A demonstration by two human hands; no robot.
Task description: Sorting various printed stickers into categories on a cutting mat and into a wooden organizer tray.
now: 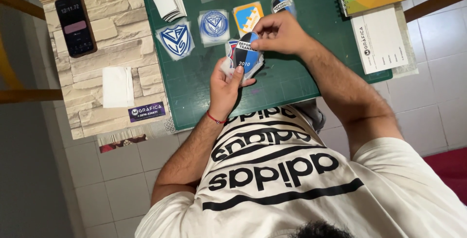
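- Centre of frame: left hand (224,88) grips a dark shield-shaped sticker (244,55); right hand (278,33) pinches its top edge.
- Its peeling looks barely begun.
- Finished-looking crest stickers (194,31) lie above on the green cutting mat (292,72).

Both forearms reach forward, bare, left hand (224,86) cupped with thumb raised, right hand (279,33) curled, its fingertips pinched together.

1. A dark green gridded cutting mat (292,80) covers the surface.
2. Left of the mat lies a pale stone-patterned panel (116,38).
3. Below the mat spreads a pale grey tiled floor (116,189).
4. Right of the mat, a brown wooden chair rail (435,2) crosses the tiles.
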